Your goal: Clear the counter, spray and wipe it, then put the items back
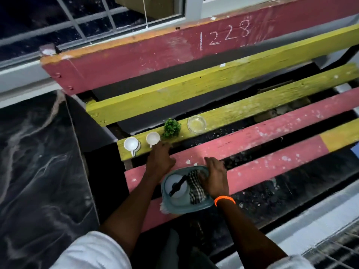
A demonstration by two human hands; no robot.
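On a yellow slat [242, 111] of a painted bench stand two white cups [131, 145] [152, 138], a small green plant [171, 128] and a clear glass dish [196, 124]. My left hand [160, 160] hovers just below the second cup and the plant, fingers loosely curled, holding nothing that I can see. A grey-blue plastic tub [202, 205] rests on the pink slats [262, 167] nearer to me. It holds a white spray bottle with a black nozzle [177, 186] and a checked cloth [196, 188]. My right hand [214, 177] lies on the cloth and the tub's far rim.
The bench has wide dark gaps between its pink and yellow slats. A dark marbled surface [35, 162] lies to the left. A window with white bars [81, 22] is behind the backrest, which has "1228" chalked on it. A pale ledge [310, 220] runs at lower right.
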